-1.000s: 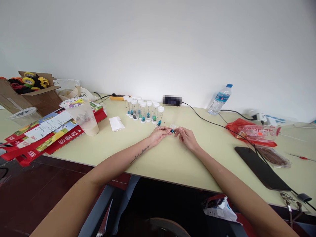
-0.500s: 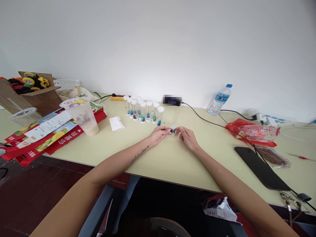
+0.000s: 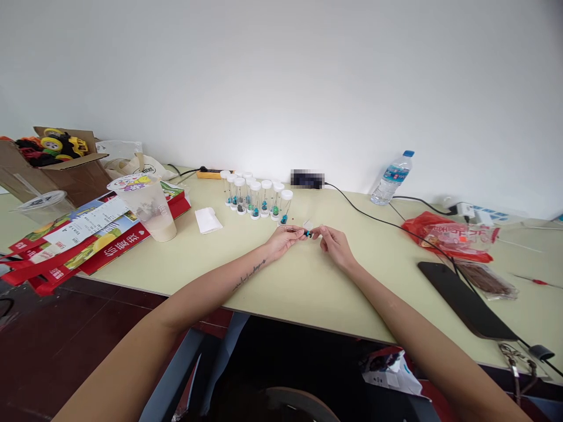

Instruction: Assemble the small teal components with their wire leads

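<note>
Over the middle of the table, my left hand (image 3: 282, 241) is closed, pinching a small black-and-blue piece (image 3: 307, 233) between thumb and fingers. Its exact kind is too small to make out. Close to the piece's right end, my right hand (image 3: 333, 243) has its fingers curled together; whatever sits between their tips is hidden. Just behind the hands lies a small clear round item (image 3: 308, 224). Several clear tubes with white caps (image 3: 255, 199) stand in a group behind my left hand, with blue, green or dark bits inside. The nearest tube (image 3: 285, 206) leans slightly.
To the left are a plastic cup (image 3: 152, 211), a red printed bag (image 3: 109, 249), a cardboard box (image 3: 79, 181) of toy parts and a white tissue (image 3: 208, 220). A water bottle (image 3: 393, 177), red plastic bag (image 3: 448, 234), cable (image 3: 365, 212) and black flat device (image 3: 461, 299) lie rightward.
Both hands stay in almost the same place. The small piece shows slightly more of its blue part between them, and the right fingers have shifted very little.
</note>
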`<action>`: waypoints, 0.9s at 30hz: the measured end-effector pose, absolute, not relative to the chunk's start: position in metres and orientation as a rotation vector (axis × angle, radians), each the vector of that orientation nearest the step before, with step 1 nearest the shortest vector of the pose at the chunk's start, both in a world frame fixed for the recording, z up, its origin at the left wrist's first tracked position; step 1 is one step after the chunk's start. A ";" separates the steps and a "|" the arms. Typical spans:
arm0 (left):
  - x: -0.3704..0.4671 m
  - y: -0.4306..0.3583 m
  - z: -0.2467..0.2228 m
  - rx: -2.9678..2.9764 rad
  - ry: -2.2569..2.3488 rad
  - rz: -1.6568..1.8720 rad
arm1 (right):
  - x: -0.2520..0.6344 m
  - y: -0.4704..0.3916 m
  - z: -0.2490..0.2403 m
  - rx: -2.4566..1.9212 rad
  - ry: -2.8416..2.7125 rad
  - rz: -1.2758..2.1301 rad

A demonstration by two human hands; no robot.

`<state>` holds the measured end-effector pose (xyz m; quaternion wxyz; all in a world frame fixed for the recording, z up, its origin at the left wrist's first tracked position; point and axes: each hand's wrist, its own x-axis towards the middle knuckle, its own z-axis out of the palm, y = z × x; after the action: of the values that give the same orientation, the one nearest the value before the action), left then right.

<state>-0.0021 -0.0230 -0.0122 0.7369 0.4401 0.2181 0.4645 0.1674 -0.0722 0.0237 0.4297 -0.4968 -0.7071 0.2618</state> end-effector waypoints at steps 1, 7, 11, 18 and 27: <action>-0.002 -0.023 -0.012 0.964 0.478 1.020 | 0.167 -0.072 0.024 -1.235 -1.755 0.646; -0.002 -0.024 -0.010 0.973 0.479 1.018 | 0.168 -0.072 0.024 -1.247 -1.761 0.658; -0.002 -0.024 -0.010 0.963 0.485 1.016 | 0.168 -0.072 0.024 -1.240 -1.741 0.622; -0.002 -0.024 -0.011 0.960 0.484 1.014 | 0.169 -0.071 0.022 -1.219 -1.736 0.646; -0.002 -0.024 -0.011 0.962 0.472 1.011 | 0.169 -0.070 0.021 -1.208 -1.726 0.687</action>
<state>-0.0025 -0.0240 -0.0106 0.7407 0.4385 0.2154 0.4612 0.1690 -0.0697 0.0205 0.4464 -0.4880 -0.6968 0.2775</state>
